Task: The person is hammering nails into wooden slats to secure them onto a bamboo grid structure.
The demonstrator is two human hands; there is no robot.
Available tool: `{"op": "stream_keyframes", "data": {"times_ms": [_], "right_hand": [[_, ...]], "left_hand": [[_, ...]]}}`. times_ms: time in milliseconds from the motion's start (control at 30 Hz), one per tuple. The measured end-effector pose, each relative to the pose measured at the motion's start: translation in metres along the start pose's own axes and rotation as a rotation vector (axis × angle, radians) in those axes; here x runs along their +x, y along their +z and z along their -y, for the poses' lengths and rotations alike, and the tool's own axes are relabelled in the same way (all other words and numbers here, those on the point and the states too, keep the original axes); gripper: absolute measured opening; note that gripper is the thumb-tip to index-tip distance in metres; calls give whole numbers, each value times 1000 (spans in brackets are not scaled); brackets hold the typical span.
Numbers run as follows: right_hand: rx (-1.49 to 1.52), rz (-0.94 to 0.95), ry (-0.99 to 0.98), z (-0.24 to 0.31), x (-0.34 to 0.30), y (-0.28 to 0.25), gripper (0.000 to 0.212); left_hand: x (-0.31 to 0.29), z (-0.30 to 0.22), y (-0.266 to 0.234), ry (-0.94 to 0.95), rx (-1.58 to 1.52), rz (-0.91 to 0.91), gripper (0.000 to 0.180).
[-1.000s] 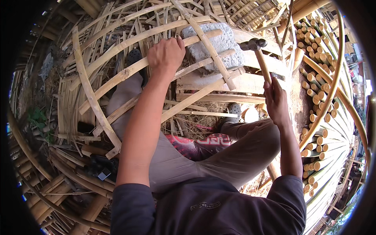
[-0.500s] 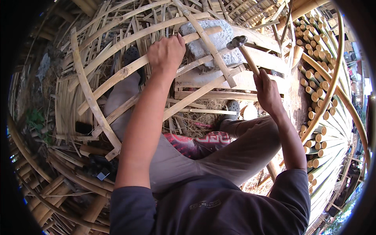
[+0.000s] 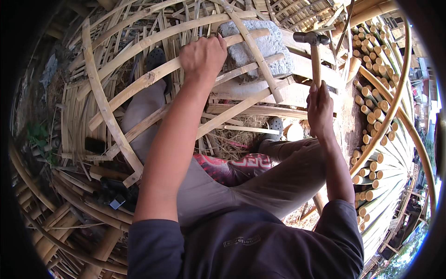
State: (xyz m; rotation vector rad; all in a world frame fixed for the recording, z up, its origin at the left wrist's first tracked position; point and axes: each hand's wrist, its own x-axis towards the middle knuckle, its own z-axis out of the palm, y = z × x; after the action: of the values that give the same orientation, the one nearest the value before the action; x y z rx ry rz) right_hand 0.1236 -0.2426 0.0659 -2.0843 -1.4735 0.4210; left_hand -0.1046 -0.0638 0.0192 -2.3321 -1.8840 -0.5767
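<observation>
A frame of crossed bamboo strips (image 3: pixel 139 83) lies over my legs, its far right corner resting on a rough grey stone block (image 3: pixel 274 41). My left hand (image 3: pixel 202 56) is closed around one long strip, just left of the block. In my right hand (image 3: pixel 320 109) is a hammer (image 3: pixel 315 56), gripped low on its wooden handle. Its dark metal head is raised to the right of the block, apart from the strips. A crossing strip (image 3: pixel 253 46) spans the ends of the long strips over the stone.
Wide pale planks (image 3: pixel 306 67) lie under and beside the block. A big stack of cut bamboo poles (image 3: pixel 371 116) fills the right side. Loose split strips (image 3: pixel 76 125) cover the ground at left. A dark phone-like object (image 3: pixel 95 145) lies among them.
The hammer has swung up and to the right, away from the stone block, its head now upright above my right hand. My left hand keeps its hold on the strip.
</observation>
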Motion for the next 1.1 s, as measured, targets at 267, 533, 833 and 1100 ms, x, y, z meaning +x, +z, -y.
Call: {"op": "stream_keyframes", "data": {"times_ms": [267,533,833,1100], "right_hand": [[-26,22,-97,-16,2,-6,26],[627,-215,101,-29,5,-7,30],[486,-157,135,-46,3,-16,35],[386,-93,52,-39,12,-9,39]], "left_hand": [[0,0,-5,5,-68,37,47],[0,0,-14,-41,-92,102,48],[3,1,-24,-13,-104,98,48],[5,-3,-33,-32,-85,139,49]]}}
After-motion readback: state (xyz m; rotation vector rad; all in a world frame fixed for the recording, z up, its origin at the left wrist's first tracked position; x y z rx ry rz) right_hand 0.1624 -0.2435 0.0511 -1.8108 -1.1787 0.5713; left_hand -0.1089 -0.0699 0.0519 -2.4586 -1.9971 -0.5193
